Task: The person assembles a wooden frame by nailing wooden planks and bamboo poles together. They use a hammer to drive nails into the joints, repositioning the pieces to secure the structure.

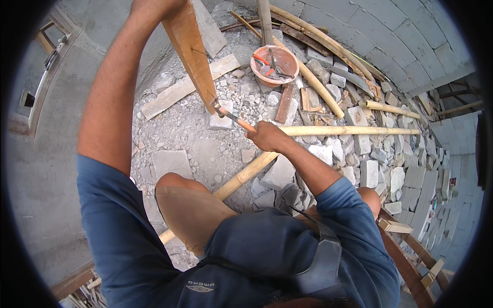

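My left hand [156, 5] grips a brown wooden board [187, 49] at the top edge of the view, where its fingers are partly cut off. The board slants downward, with a nail [199, 51] sticking out of its face. Its lower end comes down at a pale block [222, 121] on the rubble. My right hand [269, 137] is closed around the orange handle of a hammer [240, 121]. The metal hammer head lies against or very close to the board's lower end; whether they touch I cannot tell.
An orange bucket [275, 65] with tools stands beyond the hammer. Bamboo poles [354, 130] cross the broken blocks [368, 173] on the right. A loose plank [190, 86] lies on the gravel. Grey walls [56, 179] rise on the left and far right.
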Motion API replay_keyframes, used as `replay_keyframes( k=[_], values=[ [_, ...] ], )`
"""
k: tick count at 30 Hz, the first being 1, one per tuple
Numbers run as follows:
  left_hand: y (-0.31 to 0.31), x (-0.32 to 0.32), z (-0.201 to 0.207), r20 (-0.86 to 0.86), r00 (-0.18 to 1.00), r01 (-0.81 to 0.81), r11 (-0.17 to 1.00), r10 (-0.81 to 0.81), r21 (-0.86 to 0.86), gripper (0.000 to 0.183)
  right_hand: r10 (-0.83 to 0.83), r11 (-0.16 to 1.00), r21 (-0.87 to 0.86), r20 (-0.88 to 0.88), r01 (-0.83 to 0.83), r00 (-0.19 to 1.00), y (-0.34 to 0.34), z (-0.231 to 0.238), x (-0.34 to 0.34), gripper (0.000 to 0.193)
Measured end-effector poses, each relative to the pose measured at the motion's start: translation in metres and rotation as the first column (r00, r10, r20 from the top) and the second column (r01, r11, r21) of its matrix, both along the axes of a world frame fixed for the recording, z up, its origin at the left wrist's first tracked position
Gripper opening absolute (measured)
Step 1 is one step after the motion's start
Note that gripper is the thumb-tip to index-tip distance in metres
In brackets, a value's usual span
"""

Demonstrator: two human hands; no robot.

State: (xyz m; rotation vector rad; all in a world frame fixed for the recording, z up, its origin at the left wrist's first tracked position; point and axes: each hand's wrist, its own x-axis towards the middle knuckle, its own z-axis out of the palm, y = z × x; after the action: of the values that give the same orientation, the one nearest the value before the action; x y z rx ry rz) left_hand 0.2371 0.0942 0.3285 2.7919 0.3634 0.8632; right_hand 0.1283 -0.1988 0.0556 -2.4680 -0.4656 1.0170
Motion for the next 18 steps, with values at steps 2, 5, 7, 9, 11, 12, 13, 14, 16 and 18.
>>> replay_keyframes(
  k=[2, 5, 7, 9, 11, 12, 13, 14, 16, 18],
  values=[
    [0.001, 0.002, -0.004, 0.02, 0.999, 0.037, 0.999, -0.038, 0.035, 0.043, -0.006, 1.0, 0.007, 0.015, 0.005, 1.0, 0.0, -0.007, 0.002, 0.06],
    [0.0, 0.003, -0.008, 0.023, 1.0, 0.006, 0.998, -0.007, 0.07, 0.044, -0.023, 0.999, 0.034, -0.023, 0.024, 0.999, 0.009, 0.005, 0.006, 0.061],
    [0.002, 0.005, -0.01, 0.038, 0.999, -0.021, 0.997, 0.018, 0.077, 0.045, -0.013, 1.0, 0.019, -0.002, 0.013, 1.0, 0.014, 0.013, 0.005, 0.061],
    [0.008, 0.006, -0.012, 0.068, 0.997, -0.026, 0.997, 0.021, 0.067, 0.045, -0.018, 1.0, 0.023, 0.023, 0.017, 1.0, 0.016, 0.007, 0.004, 0.061],
    [0.012, 0.008, -0.009, 0.055, 0.998, -0.018, 0.999, 0.015, 0.048, 0.046, -0.04, 0.998, 0.041, 0.052, 0.038, 0.998, 0.013, -0.02, -0.001, 0.06],
    [0.017, 0.01, -0.01, 0.044, 0.999, -0.012, 0.999, 0.01, 0.042, 0.046, -0.047, 0.996, 0.077, 0.078, 0.041, 0.996, 0.01, -0.04, -0.002, 0.057],
    [0.03, 0.013, -0.009, 0.037, 0.999, -0.026, 0.998, 0.024, 0.055, 0.047, -0.051, 0.991, 0.126, 0.081, 0.041, 0.995, 0.012, -0.055, -0.003, 0.057],
    [0.044, 0.019, -0.008, 0.036, 0.999, -0.039, 0.997, 0.037, 0.064, 0.047, -0.056, 0.984, 0.172, 0.09, 0.04, 0.994, 0.014, -0.067, -0.003, 0.056],
    [0.056, 0.024, -0.012, 0.041, 0.999, -0.026, 0.999, 0.024, 0.048, 0.048, -0.106, 0.948, 0.316, 0.2, 0.039, 0.974, 0.002, -0.115, -0.005, 0.057],
    [0.068, 0.019, -0.015, 0.044, 0.999, -0.017, 0.999, 0.016, 0.031, 0.048, -0.124, 0.939, 0.339, 0.168, 0.061, 0.978, 0.008, -0.115, -0.012, 0.056]
  ],
)
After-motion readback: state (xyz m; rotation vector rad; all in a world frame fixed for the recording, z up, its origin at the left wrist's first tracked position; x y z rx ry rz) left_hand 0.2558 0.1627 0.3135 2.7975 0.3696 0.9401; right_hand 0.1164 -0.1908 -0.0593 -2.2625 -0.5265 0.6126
